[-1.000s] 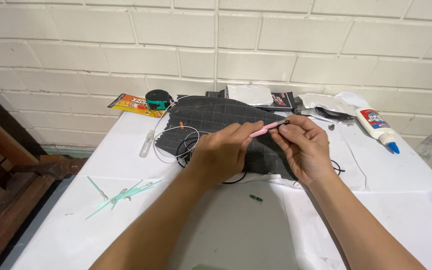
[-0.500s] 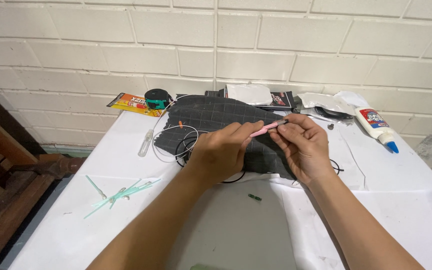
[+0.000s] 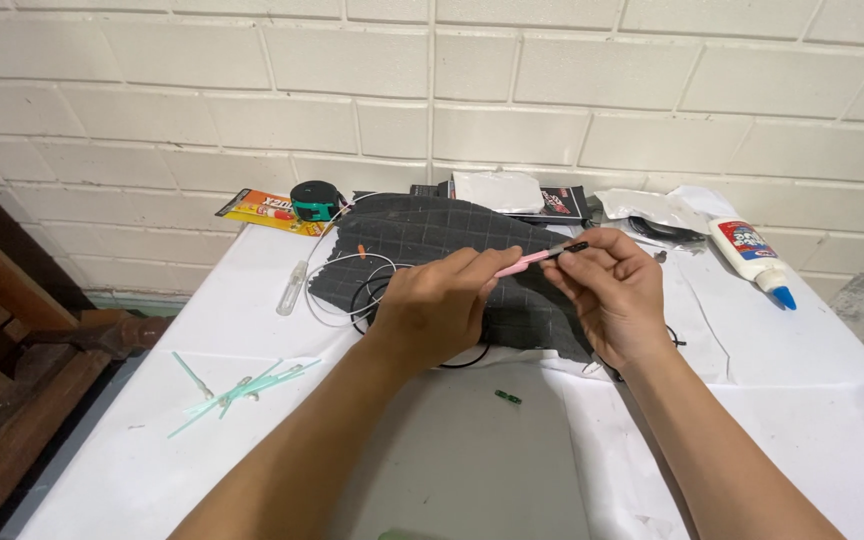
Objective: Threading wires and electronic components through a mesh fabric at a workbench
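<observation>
Both hands meet over the dark grid-patterned mat [image 3: 432, 240], which lies on the white table [image 3: 812, 420] against the brick wall. The left hand [image 3: 439, 305] is curled, its fingertips pinching the near end of a slim pink tool [image 3: 524, 261]; the right hand [image 3: 620, 292] pinches the tool's dark tip between thumb and forefinger, so the tool bridges the two hands just above the mat's right half. Thin black and white wires [image 3: 357, 295] loop on the mat's left part, partly under the left hand. A clear tube-like piece [image 3: 292, 288] lies just left of the mat. Behind the mat's left corner sit a small green and black round case [image 3: 314, 200] and an orange packet [image 3: 267, 210]. Right of the mat, well apart, a white glue bottle [image 3: 747, 255] with a blue cap lies on its side. Pale green sticks [image 3: 237, 388] are scattered on the table, left of the mat and nearer the camera. A tiny green piece [image 3: 508, 397] rests on the table in front of the mat
</observation>
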